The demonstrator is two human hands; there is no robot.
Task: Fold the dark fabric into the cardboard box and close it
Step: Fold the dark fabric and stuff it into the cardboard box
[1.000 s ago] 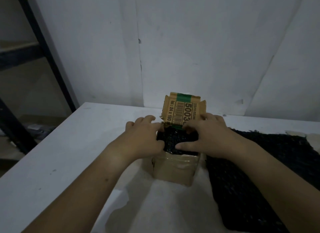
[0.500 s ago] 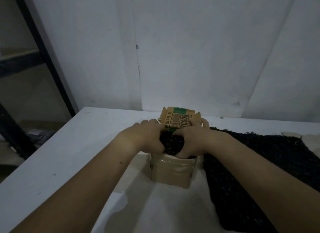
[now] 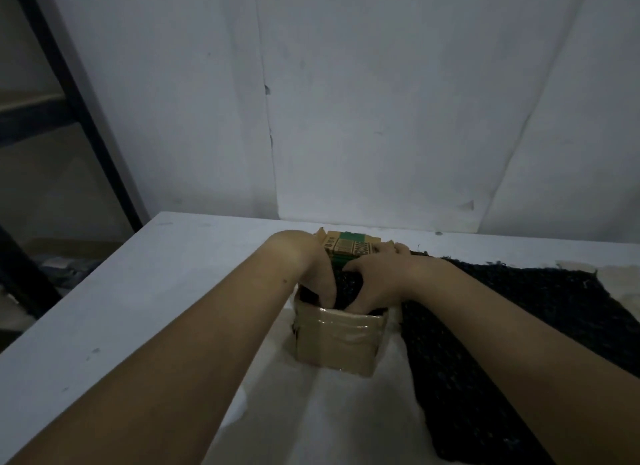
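While the dark fabric [image 3: 346,288] sits packed inside the open cardboard box [image 3: 337,343] at table [image 3: 138,291] centre, the left hand [image 3: 317,274] and right hand [image 3: 375,284] press on it, fingers curled into it. More dark cloth [image 3: 485,343] lies at 3 o'clock, touching the box.

Left hand [image 3: 317,274] and right hand [image 3: 375,281] pressed downward, fingers curled

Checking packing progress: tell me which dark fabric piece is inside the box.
The bundle both hands push into the cardboard box; the other fabric lies flat on the table.
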